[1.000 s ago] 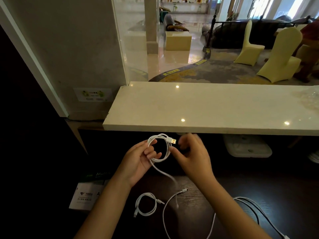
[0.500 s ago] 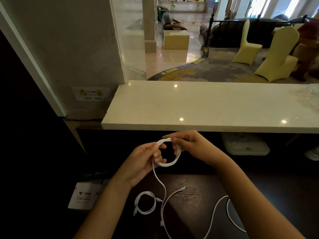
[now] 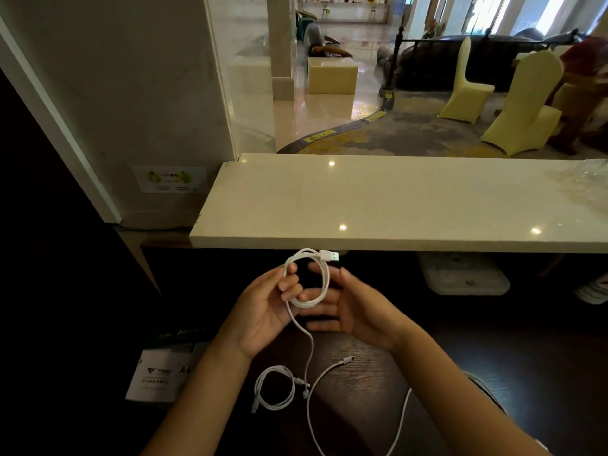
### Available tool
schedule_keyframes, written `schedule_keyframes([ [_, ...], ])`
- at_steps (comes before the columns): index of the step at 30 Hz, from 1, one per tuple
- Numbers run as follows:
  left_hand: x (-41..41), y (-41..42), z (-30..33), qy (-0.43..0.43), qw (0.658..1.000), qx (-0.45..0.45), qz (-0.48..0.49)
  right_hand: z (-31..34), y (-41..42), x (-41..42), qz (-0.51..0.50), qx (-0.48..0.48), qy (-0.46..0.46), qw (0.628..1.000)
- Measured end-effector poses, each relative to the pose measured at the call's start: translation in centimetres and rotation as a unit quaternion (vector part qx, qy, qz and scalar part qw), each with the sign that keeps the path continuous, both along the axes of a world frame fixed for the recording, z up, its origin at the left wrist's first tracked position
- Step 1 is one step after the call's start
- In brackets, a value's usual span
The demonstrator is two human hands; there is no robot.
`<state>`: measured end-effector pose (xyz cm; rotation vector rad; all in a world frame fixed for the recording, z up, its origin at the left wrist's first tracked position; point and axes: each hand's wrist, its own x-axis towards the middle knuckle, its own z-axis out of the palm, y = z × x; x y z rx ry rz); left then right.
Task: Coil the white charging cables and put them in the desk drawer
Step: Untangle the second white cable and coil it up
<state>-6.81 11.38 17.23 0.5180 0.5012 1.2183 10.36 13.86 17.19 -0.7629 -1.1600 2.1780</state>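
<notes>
My left hand (image 3: 263, 311) holds a partly coiled white charging cable (image 3: 324, 278) above the dark desk (image 3: 362, 419). Its USB plug sticks out at the top right, and a loose tail hangs from the coil down to the desk. To the right of the coil is my right hand (image 3: 358, 311), fingers spread and pointing left behind the loop. A second white cable (image 3: 274, 388) lies coiled on the desk below. A third white cable (image 3: 329, 376) lies uncoiled to its right. No drawer is in view.
A pale stone counter (image 3: 394, 205) overhangs just beyond my hands. A pack of A4 paper (image 3: 161, 373) sits low at the left. A white box (image 3: 460, 274) rests under the counter at right. Crumpled clear plastic (image 3: 585, 182) lies on the counter's right end.
My right hand has let go of the top of the coil and dropped to its right side with fingers spread. The USB plug now sticks out at the top. The tail has shortened.
</notes>
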Motion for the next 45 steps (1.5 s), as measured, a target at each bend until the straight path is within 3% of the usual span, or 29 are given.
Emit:
schedule_keyframes([
  [4,-0.7,0.2,0.4,-0.002,0.999,-0.023,0.045,-1.2,-1.2,1.1,0.134,0.178,-0.169,0.960],
  [8,-0.9,0.2,0.0,0.010,0.999,-0.028,0.045,-0.5,-0.9,2.0,0.135,0.260,-0.240,0.925],
  [11,-1.6,-0.1,-0.5,-0.014,1.000,-0.018,0.010,-0.5,0.6,3.2,0.103,0.392,-0.362,0.839],
  [13,-1.8,-0.4,-0.8,-0.015,1.000,-0.018,-0.012,-0.7,1.4,4.0,0.077,0.409,-0.466,0.781],
  [14,-1.6,-0.5,-0.8,-0.005,1.000,-0.024,-0.016,-0.8,1.7,4.2,0.051,0.396,-0.497,0.771],
  [17,-0.7,-0.9,-0.5,0.038,0.998,-0.047,-0.019,-1.3,2.1,3.9,-0.055,0.377,-0.503,0.776],
  [18,-0.4,-1.1,-0.5,0.049,0.997,-0.051,-0.026,-1.4,2.1,3.6,-0.107,0.366,-0.474,0.794],
  [21,0.1,-1.5,-0.6,0.099,0.992,-0.055,-0.052,-0.4,1.9,2.3,-0.278,0.182,-0.230,0.915],
  [23,0.2,-1.8,-0.7,0.121,0.989,-0.055,-0.060,0.6,1.8,1.7,-0.336,0.062,-0.079,0.936],
  [25,0.2,-1.9,-0.8,0.120,0.990,-0.057,-0.056,1.4,1.9,1.5,-0.339,0.027,-0.031,0.940],
  [28,-0.1,-2.0,-0.7,0.127,0.989,-0.062,-0.047,2.5,1.9,1.5,-0.285,0.071,-0.062,0.954],
  [32,-0.3,-2.2,-0.6,0.146,0.986,-0.067,-0.044,3.3,1.8,2.4,-0.160,0.218,-0.138,0.953],
  [40,0.4,-2.5,-0.2,0.146,0.983,-0.041,-0.101,5.2,2.5,2.5,0.051,0.390,-0.263,0.881],
  [45,0.2,-2.6,0.2,0.165,0.981,-0.025,-0.099,5.5,3.1,2.9,0.053,0.430,-0.310,0.846],
])
